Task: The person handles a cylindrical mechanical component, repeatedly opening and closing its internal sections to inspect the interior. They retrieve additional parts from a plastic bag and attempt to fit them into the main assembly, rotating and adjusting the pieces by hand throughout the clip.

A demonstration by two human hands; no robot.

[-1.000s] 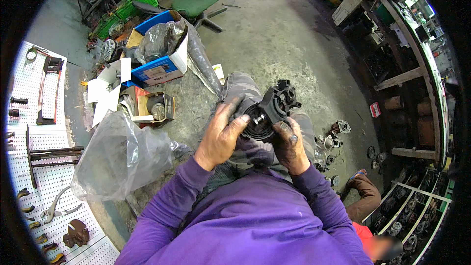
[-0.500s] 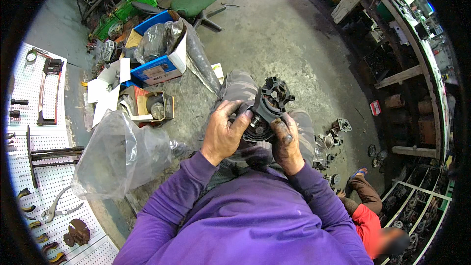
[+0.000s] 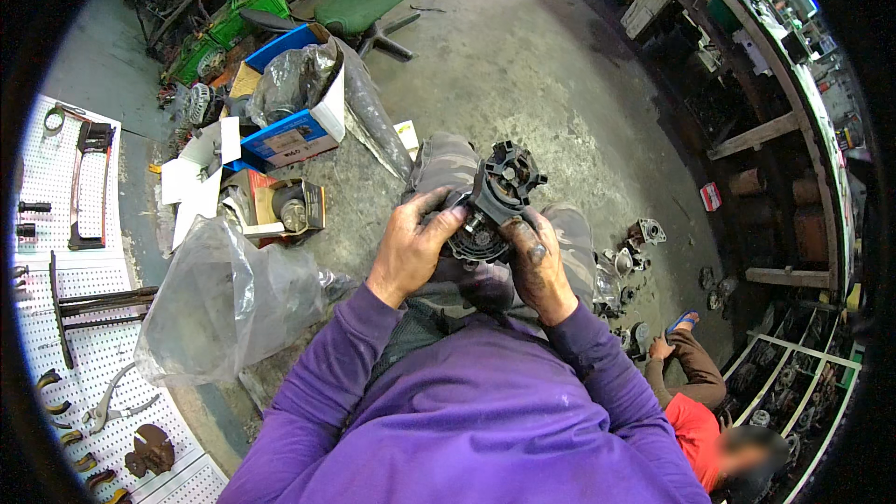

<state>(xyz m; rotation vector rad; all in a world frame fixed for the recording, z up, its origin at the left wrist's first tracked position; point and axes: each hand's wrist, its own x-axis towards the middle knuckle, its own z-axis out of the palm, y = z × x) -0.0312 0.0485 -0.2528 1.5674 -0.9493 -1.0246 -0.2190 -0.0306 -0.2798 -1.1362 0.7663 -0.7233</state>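
Over my lap I hold a dark, greasy metal alternator part [image 3: 511, 175] between both hands. Claw-like lugs ring its far end. Its near end is a round, slotted face with a short shiny piece beside it. My left hand [image 3: 404, 249] grips the left side, thumb pressed near the shiny piece and fingers curled around the edge. On the right side, my blackened right hand [image 3: 542, 268] is closed around the part with the thumb on top. The fingertips beneath it are hidden.
A clear plastic bag [image 3: 224, 308] and open boxes of parts [image 3: 294, 145] lie left. Tools hang on a white pegboard [image 3: 98, 271]. Loose metal parts [image 3: 616, 266] lie on the floor at right, near a person in red [image 3: 695, 425]. A green chair [image 3: 364, 0] stands ahead.
The alternator part has shifted slightly left and tilted, showing more of its slotted near face. Both hands keep hold of it. The person at right has moved an arm toward the foot.
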